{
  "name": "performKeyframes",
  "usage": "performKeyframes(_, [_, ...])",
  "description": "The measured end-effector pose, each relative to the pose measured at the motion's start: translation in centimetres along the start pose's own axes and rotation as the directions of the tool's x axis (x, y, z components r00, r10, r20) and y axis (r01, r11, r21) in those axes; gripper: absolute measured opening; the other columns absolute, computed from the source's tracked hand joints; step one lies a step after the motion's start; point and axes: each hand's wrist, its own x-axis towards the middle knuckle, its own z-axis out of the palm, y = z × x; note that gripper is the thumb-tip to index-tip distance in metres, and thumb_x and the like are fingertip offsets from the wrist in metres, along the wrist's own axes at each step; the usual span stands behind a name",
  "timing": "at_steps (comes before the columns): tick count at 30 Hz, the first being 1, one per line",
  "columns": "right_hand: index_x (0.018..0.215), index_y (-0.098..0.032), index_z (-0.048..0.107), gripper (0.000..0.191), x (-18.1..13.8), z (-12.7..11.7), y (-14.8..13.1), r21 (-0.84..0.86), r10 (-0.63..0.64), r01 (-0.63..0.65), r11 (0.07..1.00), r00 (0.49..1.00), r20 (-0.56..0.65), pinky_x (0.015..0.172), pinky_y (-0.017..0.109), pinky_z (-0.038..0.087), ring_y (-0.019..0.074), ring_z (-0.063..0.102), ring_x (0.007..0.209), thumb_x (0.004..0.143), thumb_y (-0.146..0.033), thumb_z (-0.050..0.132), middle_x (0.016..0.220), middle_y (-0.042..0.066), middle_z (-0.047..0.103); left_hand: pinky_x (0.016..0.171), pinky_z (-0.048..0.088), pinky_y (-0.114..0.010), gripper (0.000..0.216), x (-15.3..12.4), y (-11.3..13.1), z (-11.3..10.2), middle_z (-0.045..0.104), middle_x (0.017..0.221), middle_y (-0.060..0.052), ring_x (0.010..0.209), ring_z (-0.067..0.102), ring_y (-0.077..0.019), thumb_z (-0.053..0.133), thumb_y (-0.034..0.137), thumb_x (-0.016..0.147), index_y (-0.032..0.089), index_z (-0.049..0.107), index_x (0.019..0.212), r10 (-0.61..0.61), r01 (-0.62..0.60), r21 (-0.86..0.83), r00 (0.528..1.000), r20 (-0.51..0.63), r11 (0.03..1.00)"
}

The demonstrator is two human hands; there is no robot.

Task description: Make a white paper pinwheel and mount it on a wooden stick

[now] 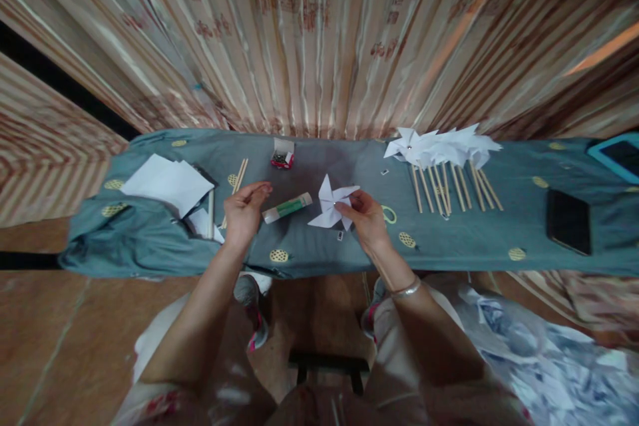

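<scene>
My right hand point(367, 216) pinches a white paper pinwheel point(327, 205) above the table, with the thumb near a small dark spot at its centre. My left hand point(245, 210) is closed, thumb against fingers; anything between them is too small to make out. Between the hands lies a green and white glue stick point(287, 208), close to the left fingertips. Wooden sticks point(240, 176) lie just beyond my left hand. Farther back stands a small open red and white box point(283, 154) with dark little pieces inside.
Several pinwheels point(439, 146) on wooden sticks lie in a row at the back right. White paper sheets point(167, 183) are stacked at the left. A black phone point(568, 221) and a blue-edged device point(619, 156) lie at the right end. A bag of paper scraps point(554, 359) is below.
</scene>
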Motion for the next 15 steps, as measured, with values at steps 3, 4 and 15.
performKeyframes(3, [0.086, -0.022, 0.068, 0.042, 0.1, -0.3, -0.1, -0.004, 0.005, -0.005, 1.0, 1.0, 0.006, 0.071, 0.032, 0.059, 0.0177, 0.072, 0.071, 0.053, -0.032, 0.091, 0.078, -0.001, 0.078, 0.083, 0.054, -0.037, 0.038, 1.7, -1.7, -1.8, 0.075, 0.096, -0.013, 0.085, 0.069, -0.0242, 0.063, 0.043, 0.075, 0.014, 0.074, 0.096, 0.08, -0.076, 0.258, 0.997, -0.005, 0.963])
performKeyframes(4, [0.087, -0.021, 0.068, 0.042, 0.1, -0.3, -0.2, -0.007, 0.008, -0.008, 1.0, 1.0, 0.012, 0.072, 0.032, 0.059, 0.0177, 0.072, 0.071, 0.054, -0.032, 0.091, 0.078, -0.001, 0.078, 0.086, 0.054, -0.039, 0.036, 2.1, -2.0, -2.4, 0.074, 0.098, -0.013, 0.088, 0.069, -0.0259, 0.062, 0.039, 0.074, 0.014, 0.074, 0.096, 0.095, -0.089, 0.308, 0.995, -0.005, 0.947])
performKeyframes(15, [0.085, -0.022, 0.068, 0.043, 0.0, -0.7, -1.0, -0.031, 0.036, -0.034, 0.999, 0.998, 0.042, 0.075, 0.033, 0.058, 0.0189, 0.072, 0.074, 0.052, -0.034, 0.092, 0.077, -0.002, 0.078, 0.106, 0.045, -0.049, 0.035, 4.5, -4.4, -5.7, 0.069, 0.11, -0.017, 0.113, 0.061, -0.0356, 0.049, 0.024, 0.08, 0.015, 0.071, 0.107, 0.194, -0.191, 0.78, 0.977, 0.091, 0.596])
